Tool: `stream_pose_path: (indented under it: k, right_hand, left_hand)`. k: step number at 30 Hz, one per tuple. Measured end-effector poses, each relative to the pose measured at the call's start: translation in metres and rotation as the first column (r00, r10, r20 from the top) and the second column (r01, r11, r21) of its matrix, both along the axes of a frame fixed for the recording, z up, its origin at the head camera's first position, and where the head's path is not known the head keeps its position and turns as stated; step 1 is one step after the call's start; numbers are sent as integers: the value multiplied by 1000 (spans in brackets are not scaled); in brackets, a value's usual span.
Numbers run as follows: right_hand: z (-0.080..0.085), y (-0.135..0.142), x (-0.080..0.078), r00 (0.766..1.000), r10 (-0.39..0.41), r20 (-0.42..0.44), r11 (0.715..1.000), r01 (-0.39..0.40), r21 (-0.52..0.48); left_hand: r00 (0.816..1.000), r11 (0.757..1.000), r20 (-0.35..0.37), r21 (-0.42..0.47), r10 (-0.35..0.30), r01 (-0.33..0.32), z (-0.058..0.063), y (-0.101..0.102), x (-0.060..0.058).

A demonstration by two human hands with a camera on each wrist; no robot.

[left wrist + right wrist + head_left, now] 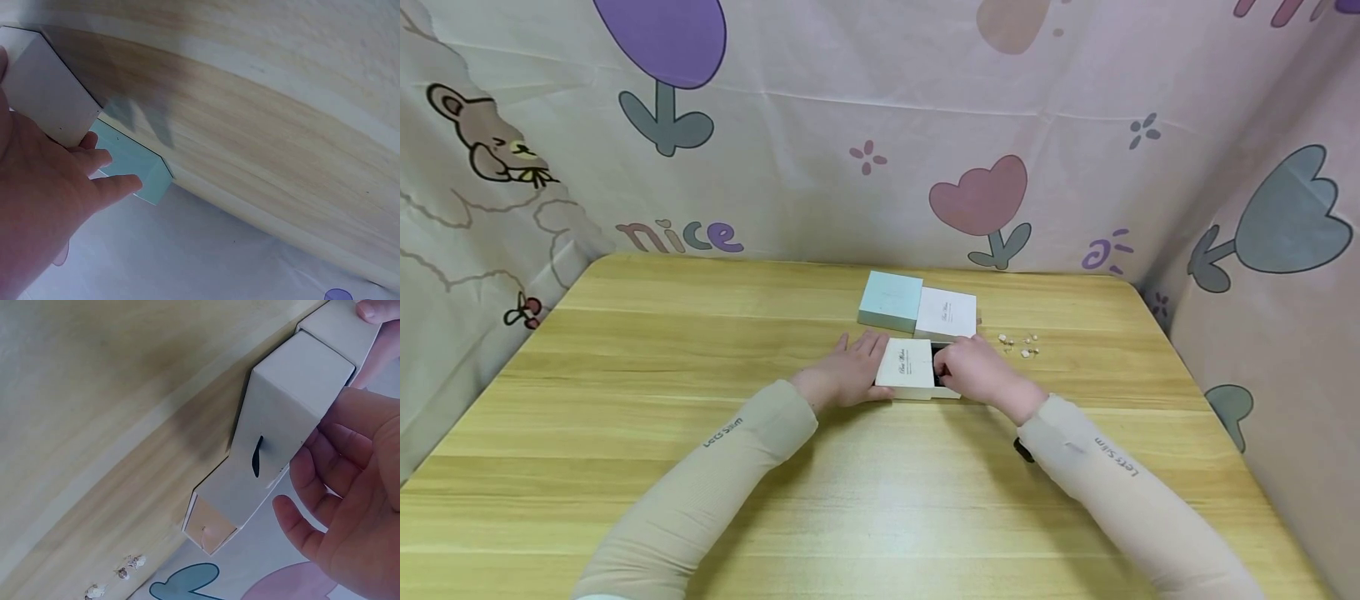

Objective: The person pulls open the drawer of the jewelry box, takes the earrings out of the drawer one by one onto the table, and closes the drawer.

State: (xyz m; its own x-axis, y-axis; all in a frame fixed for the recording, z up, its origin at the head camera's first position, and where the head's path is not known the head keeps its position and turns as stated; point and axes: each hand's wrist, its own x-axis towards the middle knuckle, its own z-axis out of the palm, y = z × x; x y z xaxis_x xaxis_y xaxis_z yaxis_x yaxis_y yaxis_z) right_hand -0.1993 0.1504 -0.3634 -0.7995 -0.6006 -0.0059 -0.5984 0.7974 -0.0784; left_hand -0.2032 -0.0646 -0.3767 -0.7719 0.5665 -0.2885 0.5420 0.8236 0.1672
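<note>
A white drawer box (906,364) with dark print on its lid lies flat on the table, its black-lined tray partly slid out to the right. My left hand (852,371) holds the sleeve at its left end, thumb along the front side and fingers at the back. In the left wrist view, that hand (56,187) lies against the box's pale side. My right hand (977,368) reaches into the exposed tray with bent fingers. The right wrist view shows the hand (356,481) beside the tray wall, which has a black pull tab (257,456); its pinching fingertips are hidden.
Behind the worked box stand a mint-green box (890,300) and a second white printed box (947,312), side by side. Several small pearl-and-gold jewelry pieces (1026,353) lie to their right. Printed cloth (820,167) hangs behind the wooden table (700,333).
</note>
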Motion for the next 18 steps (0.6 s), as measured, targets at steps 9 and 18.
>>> stream_pose_path:
  k: [9,18]
  right_hand:
    - [0,-3,0,1000,20,-14,1000,-20,-7]
    - [4,-5,-3,996,18,83,999,-20,26]
  left_hand:
    - [1000,1000,0,9,4,-4,0,-1,1]
    - [1000,1000,-13,-11,-1,1,-1,-1,0]
